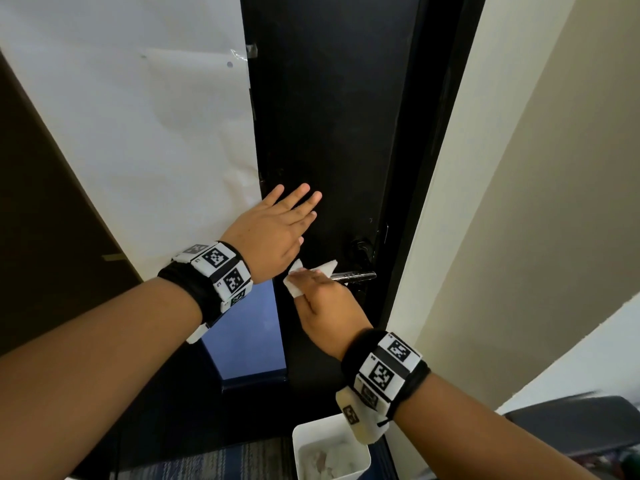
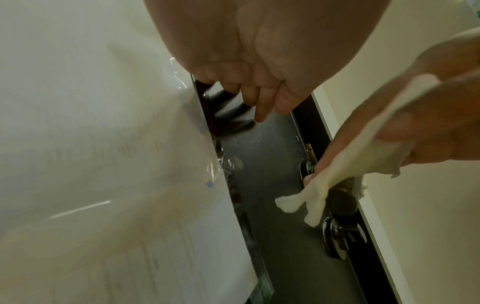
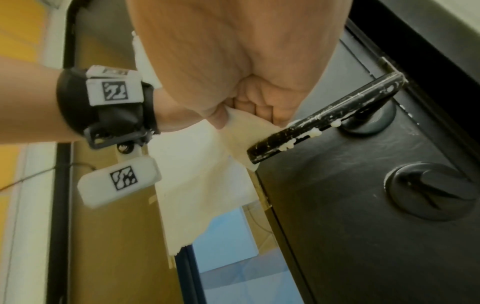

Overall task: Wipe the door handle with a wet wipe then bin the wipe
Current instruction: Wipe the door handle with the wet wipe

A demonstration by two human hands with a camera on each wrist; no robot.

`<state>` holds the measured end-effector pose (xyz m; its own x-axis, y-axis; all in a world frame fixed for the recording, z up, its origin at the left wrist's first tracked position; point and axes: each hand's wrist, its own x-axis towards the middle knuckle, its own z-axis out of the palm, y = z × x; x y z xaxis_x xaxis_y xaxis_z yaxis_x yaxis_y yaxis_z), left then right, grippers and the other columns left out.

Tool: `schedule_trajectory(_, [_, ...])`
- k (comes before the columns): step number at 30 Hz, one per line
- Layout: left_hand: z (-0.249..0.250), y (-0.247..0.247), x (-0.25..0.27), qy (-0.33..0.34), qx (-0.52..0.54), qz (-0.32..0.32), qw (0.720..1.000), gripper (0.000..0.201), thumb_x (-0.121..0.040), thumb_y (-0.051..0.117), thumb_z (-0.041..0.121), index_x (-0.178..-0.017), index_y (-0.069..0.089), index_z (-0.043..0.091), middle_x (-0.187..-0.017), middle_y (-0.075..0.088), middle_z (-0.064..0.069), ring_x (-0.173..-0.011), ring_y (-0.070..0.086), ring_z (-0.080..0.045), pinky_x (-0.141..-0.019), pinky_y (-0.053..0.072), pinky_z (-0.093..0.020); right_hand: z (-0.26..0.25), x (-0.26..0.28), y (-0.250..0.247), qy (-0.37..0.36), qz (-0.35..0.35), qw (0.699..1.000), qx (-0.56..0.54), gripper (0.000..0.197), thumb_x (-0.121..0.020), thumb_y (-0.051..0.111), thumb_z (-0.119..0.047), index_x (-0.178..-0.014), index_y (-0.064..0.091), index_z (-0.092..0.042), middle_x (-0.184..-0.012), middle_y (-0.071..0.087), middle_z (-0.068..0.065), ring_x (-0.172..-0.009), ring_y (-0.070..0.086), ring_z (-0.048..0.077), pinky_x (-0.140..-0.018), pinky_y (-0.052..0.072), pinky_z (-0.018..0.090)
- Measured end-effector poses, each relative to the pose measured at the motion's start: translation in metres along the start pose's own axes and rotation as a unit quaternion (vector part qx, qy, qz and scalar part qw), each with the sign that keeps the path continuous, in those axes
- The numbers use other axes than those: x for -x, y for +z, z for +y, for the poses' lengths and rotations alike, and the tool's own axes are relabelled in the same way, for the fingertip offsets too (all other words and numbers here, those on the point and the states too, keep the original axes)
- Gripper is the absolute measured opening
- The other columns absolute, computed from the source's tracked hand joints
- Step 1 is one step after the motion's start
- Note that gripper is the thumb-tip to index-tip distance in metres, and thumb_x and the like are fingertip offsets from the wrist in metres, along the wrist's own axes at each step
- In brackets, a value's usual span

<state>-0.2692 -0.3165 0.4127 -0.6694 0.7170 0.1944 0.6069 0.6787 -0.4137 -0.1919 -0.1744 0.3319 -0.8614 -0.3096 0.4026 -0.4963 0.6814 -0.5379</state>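
A black lever door handle (image 1: pixel 360 276) sticks out of the black door (image 1: pixel 329 116). My right hand (image 1: pixel 322 292) grips a white wet wipe (image 1: pixel 327 266) at the handle's free end. In the right wrist view the fingers (image 3: pixel 254 111) curl round the wipe (image 3: pixel 233 133), which lies against the tip of the handle (image 3: pixel 324 121); white flecks cling to the lever. My left hand (image 1: pixel 294 209) lies flat on the door above the handle, fingers straight (image 2: pixel 259 102). The wipe (image 2: pixel 319 191) covers part of the lever in the left wrist view.
A white bin (image 1: pixel 297 445) holding crumpled wipes stands on the floor below my right wrist. A white paper sheet (image 1: pixel 138 133) is taped left of the door. A round thumb-turn lock (image 3: pixel 436 191) sits by the handle. A cream wall (image 1: pixel 536 202) stands right, a dark seat (image 1: pixel 571 420) lower right.
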Motion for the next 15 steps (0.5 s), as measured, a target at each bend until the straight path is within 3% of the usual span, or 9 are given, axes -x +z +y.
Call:
schedule_trajectory(3, [-0.002, -0.003, 0.001, 0.008, 0.008, -0.004, 1.000, 0.052, -0.098, 0.027, 0.030, -0.147, 0.026, 0.013, -0.160, 0.006, -0.004, -0.148, -0.003, -0.021, -0.118, -0.003, -0.041, -0.003, -0.003, -0.015, 0.083, 0.033, 0.983, -0.158, 0.027, -0.099, 0.044, -0.011, -0.115, 0.066, -0.012, -0.078, 0.068, 0.001, -0.062, 0.061, 0.001, -0.060, 0.046, 0.015])
schedule_trajectory(4, [-0.002, -0.002, 0.002, 0.008, 0.016, 0.000, 1.000, 0.052, -0.098, 0.027, 0.030, -0.147, 0.027, 0.013, -0.160, 0.006, -0.004, -0.148, -0.003, -0.020, -0.118, -0.003, -0.041, -0.003, -0.004, -0.022, 0.130, 0.063, 0.967, -0.210, 0.027, -0.100, 0.044, -0.013, -0.113, 0.068, -0.014, -0.074, 0.067, -0.002, -0.057, 0.058, 0.000, -0.057, 0.044, 0.014])
schedule_trajectory(6, [-0.001, -0.001, 0.004, 0.005, 0.041, 0.009, 0.999, 0.052, -0.098, 0.027, 0.031, -0.146, 0.028, 0.012, -0.160, 0.008, -0.004, -0.148, -0.003, -0.019, -0.118, -0.003, -0.039, 0.006, -0.007, -0.036, 0.226, 0.140, 0.916, -0.301, 0.026, -0.100, 0.045, -0.017, -0.101, 0.071, -0.020, -0.086, 0.070, -0.001, -0.074, 0.064, 0.002, -0.072, 0.049, 0.022])
schedule_trajectory(8, [0.002, -0.001, 0.007, 0.003, 0.072, 0.016, 0.997, 0.052, -0.098, 0.029, 0.030, -0.146, 0.029, 0.012, -0.160, 0.010, -0.004, -0.148, -0.003, -0.019, -0.118, -0.004, -0.037, 0.013, -0.006, -0.053, 0.289, 0.204, 0.850, -0.390, 0.026, -0.098, 0.046, -0.018, -0.090, 0.071, -0.022, -0.095, 0.072, 0.005, -0.091, 0.067, 0.018, -0.083, 0.052, 0.033])
schedule_trajectory(10, [0.006, 0.000, 0.009, 0.004, 0.102, 0.019, 0.995, 0.053, -0.095, 0.036, 0.024, -0.147, 0.029, 0.013, -0.160, 0.012, -0.004, -0.148, 0.001, -0.018, -0.119, -0.001, -0.035, 0.020, -0.002, -0.071, 0.301, 0.250, 0.815, -0.427, 0.027, -0.097, 0.045, -0.017, -0.088, 0.071, -0.018, -0.092, 0.072, 0.006, -0.087, 0.068, 0.020, -0.077, 0.054, 0.033])
schedule_trajectory(13, [0.012, 0.000, 0.011, -0.007, 0.130, 0.033, 0.991, 0.054, -0.093, 0.036, 0.023, -0.146, 0.030, 0.013, -0.159, 0.018, -0.004, -0.147, 0.007, -0.019, -0.118, 0.004, -0.034, 0.035, 0.002, -0.089, 0.309, 0.304, 0.826, -0.361, 0.029, -0.097, 0.044, -0.017, -0.081, 0.068, -0.011, -0.080, 0.068, 0.003, -0.077, 0.063, 0.017, -0.069, 0.052, 0.029])
schedule_trajectory(15, [0.014, 0.000, 0.011, -0.011, 0.105, 0.040, 0.994, 0.055, -0.094, 0.029, 0.030, -0.146, 0.031, 0.013, -0.159, 0.018, -0.005, -0.148, 0.005, -0.020, -0.119, 0.004, -0.037, 0.048, 0.002, -0.086, 0.318, 0.306, 0.848, -0.292, 0.032, -0.098, 0.043, -0.021, -0.087, 0.067, -0.003, -0.083, 0.068, 0.009, -0.081, 0.063, 0.022, -0.075, 0.052, 0.034])
